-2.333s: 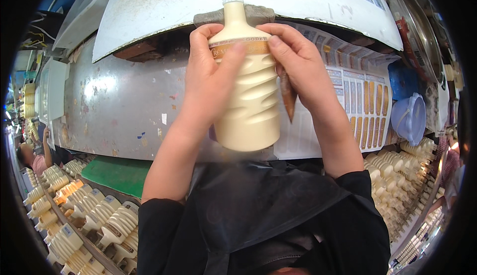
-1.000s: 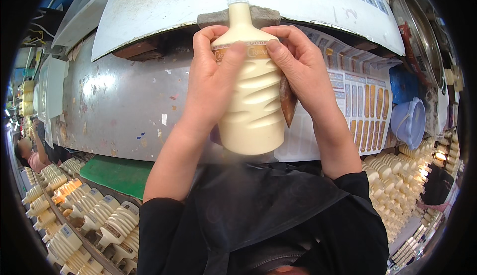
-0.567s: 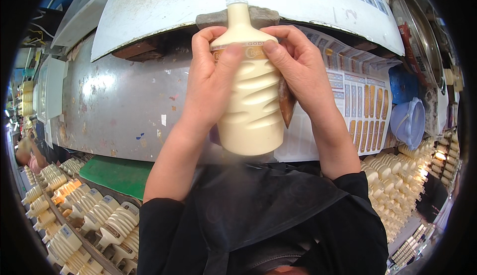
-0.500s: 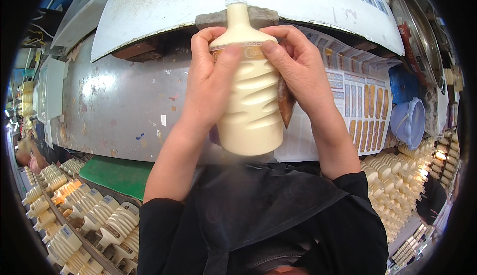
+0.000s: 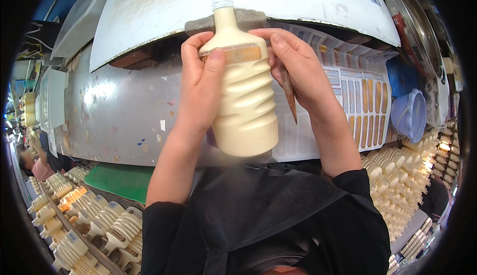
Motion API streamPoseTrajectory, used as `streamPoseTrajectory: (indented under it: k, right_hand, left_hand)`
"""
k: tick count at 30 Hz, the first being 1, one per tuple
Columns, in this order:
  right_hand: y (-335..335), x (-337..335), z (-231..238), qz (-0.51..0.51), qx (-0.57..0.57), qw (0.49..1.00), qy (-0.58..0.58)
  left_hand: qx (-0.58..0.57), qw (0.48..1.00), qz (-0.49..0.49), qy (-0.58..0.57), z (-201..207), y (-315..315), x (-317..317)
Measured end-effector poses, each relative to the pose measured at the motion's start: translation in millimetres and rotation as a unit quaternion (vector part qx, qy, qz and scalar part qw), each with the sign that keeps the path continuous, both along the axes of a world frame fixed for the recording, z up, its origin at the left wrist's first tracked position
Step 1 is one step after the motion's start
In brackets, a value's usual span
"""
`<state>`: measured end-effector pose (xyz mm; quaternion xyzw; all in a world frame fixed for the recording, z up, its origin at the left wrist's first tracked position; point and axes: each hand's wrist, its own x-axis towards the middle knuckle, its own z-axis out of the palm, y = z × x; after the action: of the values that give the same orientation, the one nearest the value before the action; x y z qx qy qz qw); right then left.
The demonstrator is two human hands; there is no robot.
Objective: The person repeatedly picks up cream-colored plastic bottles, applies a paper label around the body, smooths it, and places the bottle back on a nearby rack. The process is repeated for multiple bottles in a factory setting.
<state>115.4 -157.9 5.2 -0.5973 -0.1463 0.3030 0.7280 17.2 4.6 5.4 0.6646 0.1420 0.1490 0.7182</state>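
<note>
A cream-coloured bottle (image 5: pixel 244 111) with slanted ridges and a clear threaded glass neck lies tilted in front of me, neck pointing away. Around its left shoulder wraps my left hand (image 5: pixel 201 79), thumb pressed on the end of a gold label (image 5: pixel 243 53) that runs across the bottle. My right hand (image 5: pixel 295 64) is at the right shoulder, index finger touching the glass and thumb raised off the label. Its curled lower fingers grip a brown pointed tool (image 5: pixel 288 94), tip toward me; its exact kind I cannot make out.
Behind the bottle neck lies a grey stone block (image 5: pixel 201 25) at the edge of a white board (image 5: pixel 164 7). Sheets of gold and blue labels (image 5: pixel 370 96) cover the metal table's right side, beside a lilac bucket (image 5: pixel 409 113). Many ridged bottles (image 5: pixel 119 225) stand at both sides; another person (image 5: pixel 42 166) is far left.
The bottle has shifted slightly left. My right thumb has lifted off the label, and the right hand has turned, showing more of the pointed tool. My left thumb has moved left along the label.
</note>
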Motion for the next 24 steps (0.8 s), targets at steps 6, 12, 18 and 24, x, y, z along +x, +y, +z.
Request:
streamPoseTrajectory:
  k: [6, 12, 18, 24]
  right_hand:
    - [5.3, -5.4, -5.3, -0.026, -0.008, 0.997, -0.076]
    - [13.1, -6.5, -8.8, -0.057, -0.035, 0.991, -0.117]
    - [13.6, -7.4, -7.6, -0.06, -0.043, 0.989, -0.125]
    - [10.2, -7.9, -3.1, -0.032, -0.064, 0.991, -0.112]
  left_hand:
    - [0.003, 1.0, 0.014, 0.021, 2.6, -0.4, 3.4]
    - [-0.003, 0.999, 0.015, 0.03, 5.0, -2.4, 2.8]
    - [-0.011, 1.0, 0.009, 0.01, 2.9, -1.4, 2.5]
    - [-0.017, 1.0, 0.008, 0.005, -0.5, -0.2, 2.3]
